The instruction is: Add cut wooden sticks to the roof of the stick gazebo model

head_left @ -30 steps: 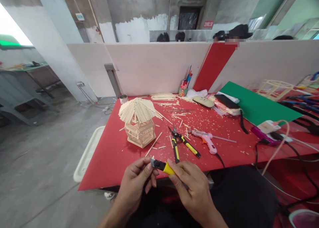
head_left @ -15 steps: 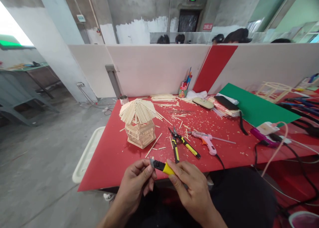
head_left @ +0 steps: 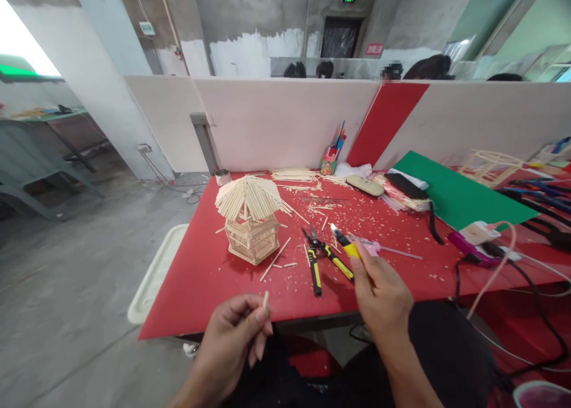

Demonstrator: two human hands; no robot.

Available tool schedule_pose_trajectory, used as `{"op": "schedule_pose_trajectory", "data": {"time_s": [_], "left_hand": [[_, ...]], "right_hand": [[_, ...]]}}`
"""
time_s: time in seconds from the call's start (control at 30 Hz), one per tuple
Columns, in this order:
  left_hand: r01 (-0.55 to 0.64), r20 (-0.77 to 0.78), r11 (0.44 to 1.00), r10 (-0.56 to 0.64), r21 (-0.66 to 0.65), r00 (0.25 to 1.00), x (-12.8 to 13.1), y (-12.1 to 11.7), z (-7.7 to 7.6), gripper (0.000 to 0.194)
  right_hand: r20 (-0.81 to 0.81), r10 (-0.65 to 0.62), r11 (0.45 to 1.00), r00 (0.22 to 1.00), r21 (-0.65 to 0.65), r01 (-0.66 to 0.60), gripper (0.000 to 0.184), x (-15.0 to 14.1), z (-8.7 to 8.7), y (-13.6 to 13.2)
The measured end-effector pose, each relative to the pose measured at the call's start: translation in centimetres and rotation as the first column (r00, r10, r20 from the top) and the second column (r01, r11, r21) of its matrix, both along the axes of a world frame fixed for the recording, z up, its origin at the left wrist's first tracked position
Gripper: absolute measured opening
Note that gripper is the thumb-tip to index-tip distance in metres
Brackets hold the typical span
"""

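Between the thumb and fingers of my left hand (head_left: 238, 333) a short wooden stick (head_left: 266, 298) is pinched, its tip pointing up. My right hand (head_left: 381, 289) grips a yellow and black utility knife (head_left: 347, 243), blade toward the upper left, above the table. Under and beside that hand lies a pink glue gun (head_left: 371, 246), partly hidden. Yellow and black pliers (head_left: 316, 259) rest with handles apart, left of the knife. A small pavilion model of sticks (head_left: 252, 229) with a pointed roof stands upright beyond my left hand.
Loose sticks (head_left: 292, 175) and shavings lie about the red tabletop (head_left: 200, 295). At the back are a pen holder (head_left: 329, 165) and a tin can (head_left: 222, 177). On the right sit a green board (head_left: 473, 197) and a power strip (head_left: 475, 244) with cables.
My right hand has carried the utility knife away from my left hand, up and to the right, over the glue gun. The stick tip in my left hand now shows clearly.
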State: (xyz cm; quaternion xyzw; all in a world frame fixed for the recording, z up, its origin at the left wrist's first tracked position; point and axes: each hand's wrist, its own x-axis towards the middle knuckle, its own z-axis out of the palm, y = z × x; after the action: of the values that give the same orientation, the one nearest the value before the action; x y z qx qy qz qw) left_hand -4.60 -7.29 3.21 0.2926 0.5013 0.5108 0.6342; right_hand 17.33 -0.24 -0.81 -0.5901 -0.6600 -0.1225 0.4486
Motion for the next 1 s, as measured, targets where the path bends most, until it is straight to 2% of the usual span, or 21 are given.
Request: {"op": "schedule_pose_trajectory", "data": {"time_s": [0.07, 0.17, 0.23, 0.33, 0.4, 0.53, 0.6, 0.67, 0.7, 0.73, 0.8, 0.87, 0.9, 0.93, 0.97, 1.0], "left_hand": [[-0.082, 0.055, 0.996, 0.081, 0.022, 0.995, 0.0, 0.6, 0.3, 0.036], [-0.108, 0.109, 0.994, 0.103, 0.035, 0.989, -0.2, 1.5, 0.5, 0.032], [-0.099, 0.113, 0.995, 0.095, 0.031, 0.989, -0.4, 1.9, 0.3, 0.03], [-0.098, 0.112, 0.995, 0.094, 0.035, 0.989, -0.7, 2.4, -0.1, 0.031], [-0.109, 0.125, 0.993, 0.103, 0.042, 0.987, -0.6, 2.9, -0.1, 0.034], [-0.121, 0.176, 0.991, 0.111, 0.047, 0.978, -0.3, 4.0, 0.4, 0.034], [-0.124, 0.194, 0.991, 0.111, 0.054, 0.975, -0.4, 4.4, 0.8, 0.035], [-0.146, 0.203, 0.988, 0.133, 0.053, 0.97, -0.7, 4.8, 1.1, 0.036], [-0.168, 0.206, 0.985, 0.156, 0.046, 0.966, -1.0, 4.9, 1.3, 0.036], [-0.196, 0.207, 0.98, 0.184, 0.039, 0.961, -1.3, 5.1, 1.6, 0.037], [-0.248, 0.205, 0.968, 0.236, 0.033, 0.95, -1.8, 5.6, 2.2, 0.04], [-0.271, 0.196, 0.962, 0.257, 0.047, 0.946, -2.3, 6.1, 2.9, 0.042], [-0.27, 0.188, 0.961, 0.255, 0.058, 0.949, -2.6, 6.3, 3.3, 0.042], [-0.262, 0.176, 0.963, 0.247, 0.067, 0.953, -2.8, 6.6, 3.6, 0.04], [-0.251, 0.163, 0.965, 0.237, 0.073, 0.958, -2.9, 6.8, 3.8, 0.039], [-0.24, 0.149, 0.968, 0.227, 0.077, 0.962, -3.1, 7.1, 4.0, 0.037]], "right_hand": [[0.001, 0.097, 0.992, 0.995, -0.078, -0.097, 0.035, -0.6, 0.4, 0.6], [-0.028, 0.236, 0.942, 0.971, -0.237, -0.236, 0.036, -2.0, 0.0, 0.6], [-0.021, 0.192, 0.936, 0.981, -0.296, -0.19, 0.038, -2.5, -1.0, 0.9], [0.12, 0.059, 0.937, 0.991, -0.349, -0.014, 0.039, -2.7, -2.5, 2.2], [0.205, 0.029, 0.919, 0.978, -0.39, 0.055, 0.037, -3.1, -3.1, 3.4], [0.236, 0.019, 0.909, 0.972, -0.408, 0.081, 0.035, -3.7, -2.4, 4.9], [0.245, 0.035, 0.911, 0.969, -0.407, 0.07, 0.035, -3.0, -1.7, 5.1], [0.259, 0.0, 0.905, 0.966, -0.411, 0.111, 0.035, -1.3, -1.2, 5.1], [0.269, -0.075, 0.89, 0.96, -0.417, 0.186, 0.035, -0.2, -1.2, 5.1], [0.282, -0.179, 0.849, 0.942, -0.439, 0.293, 0.036, 1.1, -1.2, 5.1], [0.318, -0.308, 0.715, 0.897, -0.544, 0.439, 0.041, 3.4, -1.6, 5.4], [0.312, -0.31, 0.595, 0.898, -0.673, 0.439, 0.046, 5.1, -2.1, 5.6], [0.31, -0.297, 0.565, 0.903, -0.705, 0.428, 0.048, 5.6, -2.3, 5.7], [0.318, -0.296, 0.565, 0.901, -0.702, 0.434, 0.049, 5.9, -2.5, 5.8], [0.327, -0.302, 0.592, 0.895, -0.672, 0.445, 0.05, 5.9, -2.5, 5.8], [0.328, -0.31, 0.646, 0.892, -0.616, 0.451, 0.05, 5.6, -2.4, 5.8]]}}
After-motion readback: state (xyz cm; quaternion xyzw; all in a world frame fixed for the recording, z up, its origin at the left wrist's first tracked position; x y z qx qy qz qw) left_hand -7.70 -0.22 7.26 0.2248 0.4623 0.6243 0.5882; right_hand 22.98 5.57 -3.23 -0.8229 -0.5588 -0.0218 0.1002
